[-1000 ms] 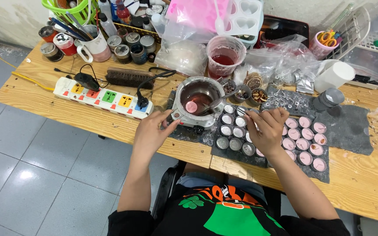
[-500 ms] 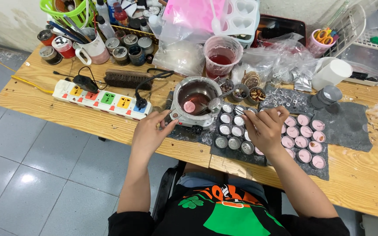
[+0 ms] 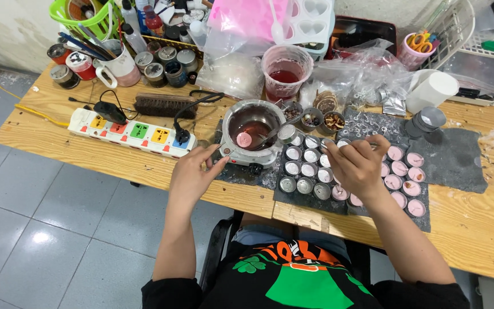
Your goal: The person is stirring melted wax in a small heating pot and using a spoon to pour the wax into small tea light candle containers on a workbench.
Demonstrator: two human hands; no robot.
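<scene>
Melting pot [image 3: 254, 127] | left hand [image 3: 192, 174] grip apart at base | right hand [image 3: 357, 165] clamped on spoon [image 3: 281, 133]

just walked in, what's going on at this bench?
A person sits at a wooden table over a small melting pot of reddish liquid. The left hand rests at the pot's base. The right hand holds a spoon whose bowl is at the pot's rim, above rows of small round tins. Some tins look empty; those further right hold pink fill. A power strip lies left of the pot.
</scene>
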